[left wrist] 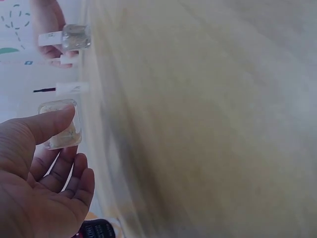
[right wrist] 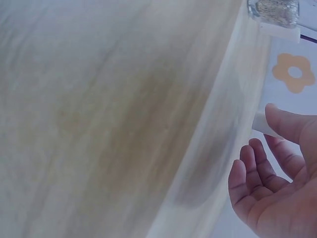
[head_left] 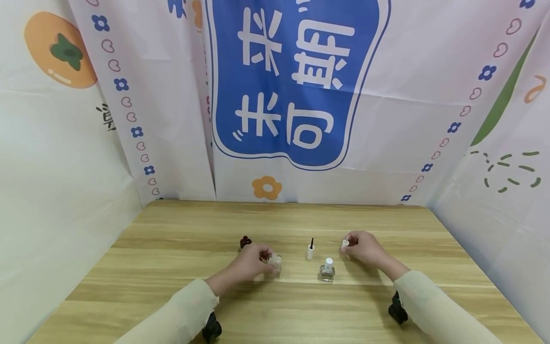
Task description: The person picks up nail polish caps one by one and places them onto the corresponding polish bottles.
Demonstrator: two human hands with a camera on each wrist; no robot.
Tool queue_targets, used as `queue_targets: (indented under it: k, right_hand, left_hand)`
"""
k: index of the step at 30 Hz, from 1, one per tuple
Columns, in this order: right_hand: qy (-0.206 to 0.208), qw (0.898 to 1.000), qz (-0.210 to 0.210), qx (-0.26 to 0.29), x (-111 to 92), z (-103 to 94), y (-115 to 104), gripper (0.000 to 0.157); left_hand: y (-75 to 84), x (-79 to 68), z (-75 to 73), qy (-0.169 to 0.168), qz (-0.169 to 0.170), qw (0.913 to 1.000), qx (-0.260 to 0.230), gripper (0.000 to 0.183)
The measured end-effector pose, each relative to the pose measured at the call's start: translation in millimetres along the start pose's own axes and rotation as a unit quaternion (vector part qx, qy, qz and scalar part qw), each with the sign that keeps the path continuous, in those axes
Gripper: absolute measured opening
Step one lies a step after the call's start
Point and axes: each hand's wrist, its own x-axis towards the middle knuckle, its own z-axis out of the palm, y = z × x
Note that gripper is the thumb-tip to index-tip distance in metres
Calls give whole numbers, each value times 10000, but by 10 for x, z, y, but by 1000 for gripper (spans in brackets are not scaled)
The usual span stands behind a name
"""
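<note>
My left hand (head_left: 251, 263) pinches a small clear glass nail polish bottle (left wrist: 74, 130) between thumb and fingers, close over the table. Pale contents show through its glass, and the thumb covers part of it. On the right, my right hand (head_left: 367, 247) pinches a white nail polish cap (right wrist: 262, 122) between thumb and index finger, the other fingers loosely bent. Between the hands a second white cap (head_left: 311, 252) stands on the table with its dark brush pointing up. Nearer to me is a glittery nail polish bottle (head_left: 327, 272) with a white cap on.
A dark red nail polish bottle (head_left: 245, 242) stands just behind my left hand, partly hidden by it. The wooden table (head_left: 275, 310) ends at a printed cloth backdrop (head_left: 386, 157), with cloth on both sides too.
</note>
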Motion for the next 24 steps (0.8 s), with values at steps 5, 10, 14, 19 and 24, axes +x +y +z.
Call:
queue_targets:
  k: [5,10,14,19,24]
  right_hand:
    - [74,9999,83,-47,2,-52,-30,10]
    - [106,9999,-88,-1,-7,-108,-81,9]
    - [120,9997,-178,94,-30,-144,-132,8]
    - [9,9995,-231,227,-62,-173,-188,7]
    - [-4,9988,-323,371,-94,-214,-260,7]
  left_hand:
    - [44,-5,-51,29,-21,9998,-208,20]
    - [86,-26,-66,29,-45,9996,-280,22]
    - [109,-43,-69,9,-130,9993,-342,22]
    - [125,-56,-72,-37,-141,9985,-520,23]
    - [157,-53,-76,-19,-107,9979,-646,23]
